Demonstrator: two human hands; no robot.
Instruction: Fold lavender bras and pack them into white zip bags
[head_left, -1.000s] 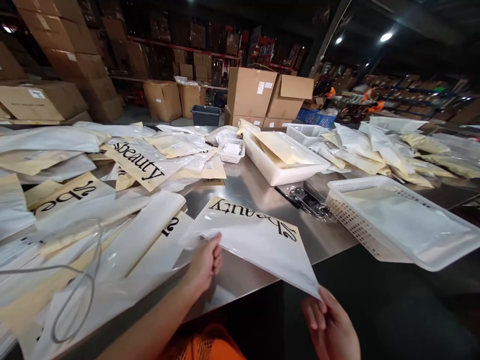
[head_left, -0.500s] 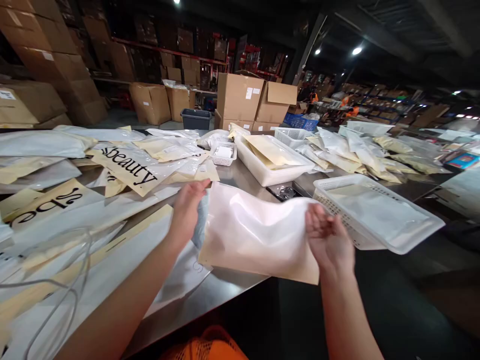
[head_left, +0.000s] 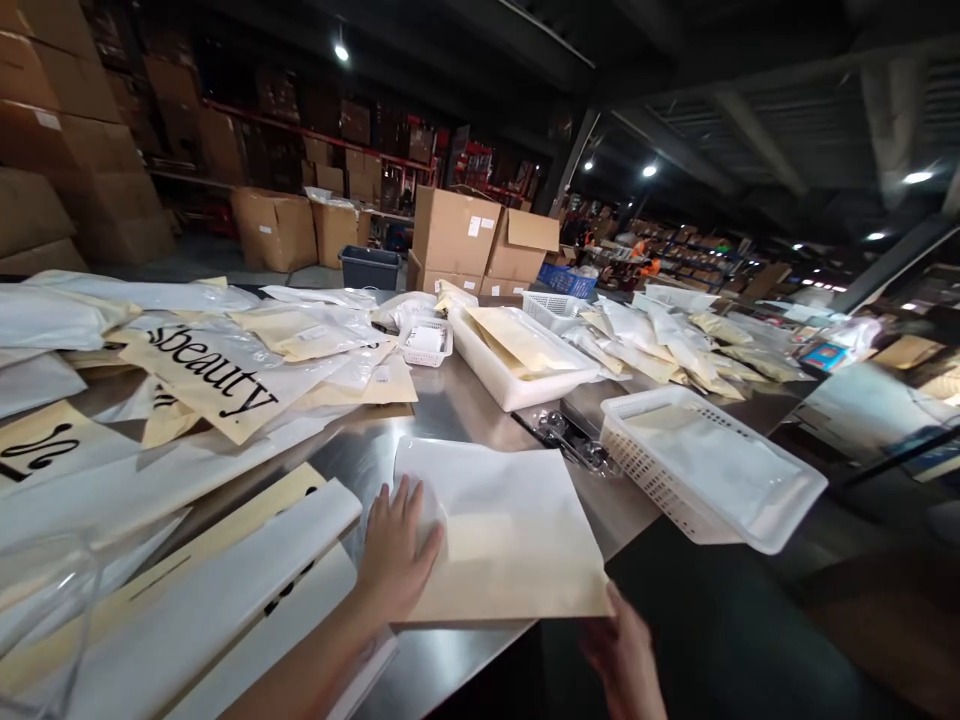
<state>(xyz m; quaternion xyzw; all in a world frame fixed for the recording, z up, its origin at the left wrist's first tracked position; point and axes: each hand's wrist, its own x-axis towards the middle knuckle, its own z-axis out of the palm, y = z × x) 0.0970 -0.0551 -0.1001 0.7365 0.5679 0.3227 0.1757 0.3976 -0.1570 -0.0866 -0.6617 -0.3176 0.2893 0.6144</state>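
Observation:
A white and cream plastic mailing bag [head_left: 502, 530] lies flat at the front of the steel table [head_left: 457, 655], its lower right corner past the table's edge. My left hand [head_left: 397, 540] rests on the bag's left side, palm down with fingers spread. At the lower right corner my right hand [head_left: 622, 640] pinches the bag between thumb and fingers; part of that hand is hidden under it. Left of the bag, more mailing bags [head_left: 247, 580] lie overlapped. Behind its right corner is a dark item with shiny round parts [head_left: 562, 435], too unclear to name.
A white basket [head_left: 660, 480] holding flat bags stands at the right, and a white tray [head_left: 510, 385] with cream envelopes is further back. A small white basket [head_left: 426, 345] stands beside it. Filled bags [head_left: 660, 340] are piled behind, with cardboard boxes [head_left: 457, 235] beyond.
The bag has come down from being held up between both hands onto the table. My left hand has let go of its upper corner and flattened on it; my right hand has moved down to its lower corner.

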